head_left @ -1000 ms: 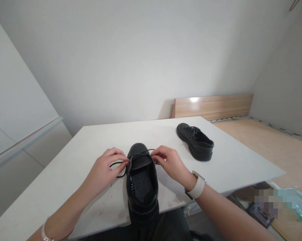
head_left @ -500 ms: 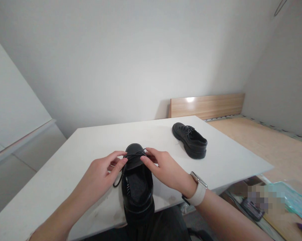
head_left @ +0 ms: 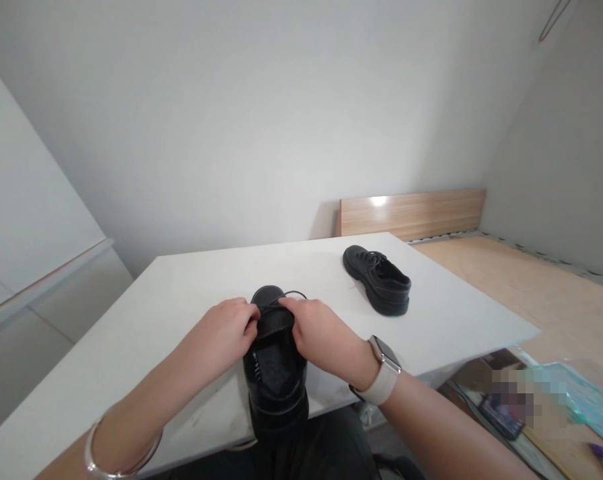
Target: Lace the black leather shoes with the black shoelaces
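Observation:
A black lace-up shoe (head_left: 276, 393) rests near the front edge of the white table, its toe pointing away from me and its heel toward my body. My left hand (head_left: 234, 325) is closed at the left side of the lacing, its curled fingers on the black shoelace (head_left: 296, 293). On the other side, my right hand (head_left: 314, 330) is also closed on the lace, thumb on top and the remaining fingers tucked down out of sight. A thin lace loop arches above the right thumb. The tongue shows between both hands.
A matching black shoe (head_left: 379, 280), laced in a bow, stands farther back on the right of the white table (head_left: 206, 277). Behind it, a wooden board (head_left: 411, 215) leans at the wall. Right of the table lie a teal plastic item (head_left: 586, 400) and other small articles.
Both hands have turned over and closed: the fingers, earlier pinching forward at the lace, are now curled down around the lacing. A lace loop now rises above the right hand.

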`<state>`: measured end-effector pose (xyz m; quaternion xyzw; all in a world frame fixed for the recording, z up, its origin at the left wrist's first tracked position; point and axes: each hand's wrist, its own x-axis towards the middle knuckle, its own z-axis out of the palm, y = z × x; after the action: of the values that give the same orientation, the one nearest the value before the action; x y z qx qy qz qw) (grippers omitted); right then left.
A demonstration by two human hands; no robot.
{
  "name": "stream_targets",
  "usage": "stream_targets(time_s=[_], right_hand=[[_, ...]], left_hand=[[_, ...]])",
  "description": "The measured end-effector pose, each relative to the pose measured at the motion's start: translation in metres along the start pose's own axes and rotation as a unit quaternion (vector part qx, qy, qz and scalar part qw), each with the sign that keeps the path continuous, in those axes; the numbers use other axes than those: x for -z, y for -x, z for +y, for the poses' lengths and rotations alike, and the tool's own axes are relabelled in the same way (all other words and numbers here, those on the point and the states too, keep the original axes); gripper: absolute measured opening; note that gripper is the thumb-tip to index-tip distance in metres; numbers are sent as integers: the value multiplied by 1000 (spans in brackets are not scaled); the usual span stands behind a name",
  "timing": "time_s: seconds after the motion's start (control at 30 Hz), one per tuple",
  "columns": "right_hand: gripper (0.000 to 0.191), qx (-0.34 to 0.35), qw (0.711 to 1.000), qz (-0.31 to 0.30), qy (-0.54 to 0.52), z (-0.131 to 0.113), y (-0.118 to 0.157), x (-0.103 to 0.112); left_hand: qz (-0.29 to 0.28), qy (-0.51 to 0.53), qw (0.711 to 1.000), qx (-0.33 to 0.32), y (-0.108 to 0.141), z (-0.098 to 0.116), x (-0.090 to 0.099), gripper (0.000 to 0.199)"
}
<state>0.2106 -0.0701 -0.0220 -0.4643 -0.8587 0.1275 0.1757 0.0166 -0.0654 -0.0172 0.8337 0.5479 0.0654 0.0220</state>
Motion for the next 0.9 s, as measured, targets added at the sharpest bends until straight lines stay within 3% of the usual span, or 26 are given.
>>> stream_targets(time_s=[0.33,0.67,0.77,0.9], right_hand=[[31,-10,995,0,95,0,-9,1],[25,-30,997,19,75,4,-13,2],[18,-36,996,50,59,6,-13,4],[9,-24,989,135,-56,-1,-15,10]], left_hand=[[26,-21,999,2,-3,3,-2,23],[19,-4,1000,18,3,4,1,22],[27,-23,999,33,4,6,1,22],[103,28,994,16,4,9,5,15]])
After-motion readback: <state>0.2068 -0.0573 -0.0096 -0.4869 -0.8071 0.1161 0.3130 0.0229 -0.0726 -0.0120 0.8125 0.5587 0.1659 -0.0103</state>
